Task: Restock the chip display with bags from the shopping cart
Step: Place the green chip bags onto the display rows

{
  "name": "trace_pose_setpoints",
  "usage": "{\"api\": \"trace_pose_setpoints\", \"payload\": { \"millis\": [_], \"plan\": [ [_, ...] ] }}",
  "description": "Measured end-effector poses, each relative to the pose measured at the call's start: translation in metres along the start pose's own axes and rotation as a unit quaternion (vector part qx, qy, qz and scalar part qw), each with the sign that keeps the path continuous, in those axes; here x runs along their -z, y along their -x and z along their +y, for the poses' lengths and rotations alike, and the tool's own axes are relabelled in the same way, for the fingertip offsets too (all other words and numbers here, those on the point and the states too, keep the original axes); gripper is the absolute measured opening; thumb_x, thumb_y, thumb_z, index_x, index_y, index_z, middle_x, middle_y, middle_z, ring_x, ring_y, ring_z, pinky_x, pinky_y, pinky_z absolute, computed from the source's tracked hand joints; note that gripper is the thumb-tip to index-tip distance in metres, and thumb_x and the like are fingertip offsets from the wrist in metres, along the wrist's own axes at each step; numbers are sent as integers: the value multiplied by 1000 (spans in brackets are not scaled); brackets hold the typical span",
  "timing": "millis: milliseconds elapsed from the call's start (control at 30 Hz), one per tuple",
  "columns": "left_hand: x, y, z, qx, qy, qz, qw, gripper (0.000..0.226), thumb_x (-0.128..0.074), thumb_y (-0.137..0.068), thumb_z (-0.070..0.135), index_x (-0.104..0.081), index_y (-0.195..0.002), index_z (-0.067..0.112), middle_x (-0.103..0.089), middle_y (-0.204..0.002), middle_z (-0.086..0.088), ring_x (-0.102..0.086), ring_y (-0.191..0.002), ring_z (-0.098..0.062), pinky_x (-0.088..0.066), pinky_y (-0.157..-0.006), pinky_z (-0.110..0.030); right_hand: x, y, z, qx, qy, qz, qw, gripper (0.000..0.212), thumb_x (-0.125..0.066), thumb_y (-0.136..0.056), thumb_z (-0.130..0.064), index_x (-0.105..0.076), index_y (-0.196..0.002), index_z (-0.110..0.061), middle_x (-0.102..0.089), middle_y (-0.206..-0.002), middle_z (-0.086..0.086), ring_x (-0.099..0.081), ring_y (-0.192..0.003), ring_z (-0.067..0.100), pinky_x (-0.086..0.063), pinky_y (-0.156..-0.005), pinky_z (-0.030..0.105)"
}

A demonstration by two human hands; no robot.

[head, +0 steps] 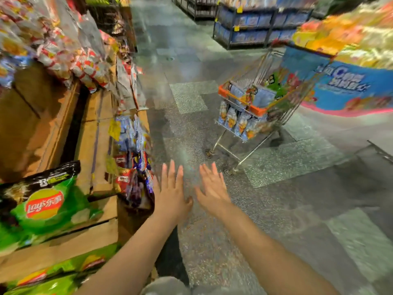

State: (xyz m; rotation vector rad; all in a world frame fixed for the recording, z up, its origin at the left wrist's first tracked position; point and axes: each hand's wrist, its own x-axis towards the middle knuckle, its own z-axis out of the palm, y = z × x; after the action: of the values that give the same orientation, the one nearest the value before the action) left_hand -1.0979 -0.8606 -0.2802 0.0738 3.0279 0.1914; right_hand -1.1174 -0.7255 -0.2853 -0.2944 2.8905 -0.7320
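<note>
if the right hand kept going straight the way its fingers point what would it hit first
Probably the wire shopping cart with pale blue chip bags. The right hand points up the aisle, with only bare floor between, though blur makes depth uncertain.

Chip display (63,128) left, shopping cart (261,103) ahead right, bags (238,122) inside.

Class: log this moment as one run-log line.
left hand: open, empty | right hand: open, empty | shopping cart: ahead, holds chip bags
</note>
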Motion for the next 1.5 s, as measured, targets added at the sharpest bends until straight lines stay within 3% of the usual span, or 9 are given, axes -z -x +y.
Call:
{"api": "trace_pose_setpoints", "payload": {
  "millis": [333,500,667,867,1067,1233,1367,1500],
  "plan": [
    [7,-55,98,-84,-28,-48,995,93,-42,-95,51,26,-149,18,48,-140,-7,40,-136,-30,21,-111,-51,64,3,81,-64,-40,68,995,61,-41,-100,-34,-16,-153,-15,-6,-161,3,17,-146,20,14,-115,37],
    [9,-106,149,-125,-38,-56,990,93,-42,-95,50,24,-149,15,40,-150,-11,38,-137,-33,17,-112,-55,96,-20,130,-99,-31,74,992,61,-41,-100,-34,-16,-153,-16,-5,-162,3,18,-146,22,12,-116,40],
    [5,-181,203,-174,-20,-41,984,90,-42,-95,46,24,-150,18,42,-148,-7,43,-133,-29,24,-105,-57,129,-73,185,-141,-34,86,986,59,-43,-99,-33,-22,-152,-16,-9,-161,4,15,-147,24,10,-117,42],
    [12,-283,267,-193,-11,-1,981,78,-37,-97,31,17,-153,20,35,-155,-5,37,-139,-28,30,-97,-60,181,-155,237,-153,-20,87,984,61,-44,-98,-29,-19,-153,-17,-8,-161,4,15,-147,24,10,-116,44],
    [25,-361,336,-231,-4,9,973,81,-41,-98,33,19,-152,22,40,-150,-2,35,-140,-27,20,-108,-63,236,-195,293,-181,-11,131,975,61,-44,-99,-28,-18,-153,-18,-7,-161,3,15,-147,25,11,-116,42],
    [23,-397,383,-253,14,-5,967,85,-44,-94,24,19,-151,20,33,-155,-5,41,-134,-23,19,-109,-63,261,-219,347,-204,-6,137,969,62,-42,-99,-31,-15,-153,-19,-5,-162,5,16,-147,25,12,-116,41],
    [9,-441,423,-247,17,26,968,79,-40,-97,29,15,-153,21,32,-155,-5,41,-133,-22,27,-102,-61,282,-249,395,-185,10,112,976,64,-39,-100,-32,-7,-154,-21,1,-162,6,20,-146,25,13,-116,41],
    [4,-487,475,-219,1,19,976,82,-41,-96,35,19,-151,23,37,-152,-2,38,-137,-25,21,-107,-62,317,-283,448,-147,47,104,982,65,-39,-100,-33,-2,-154,-25,4,-162,6,20,-146,25,13,-115,41]
  ]
}}
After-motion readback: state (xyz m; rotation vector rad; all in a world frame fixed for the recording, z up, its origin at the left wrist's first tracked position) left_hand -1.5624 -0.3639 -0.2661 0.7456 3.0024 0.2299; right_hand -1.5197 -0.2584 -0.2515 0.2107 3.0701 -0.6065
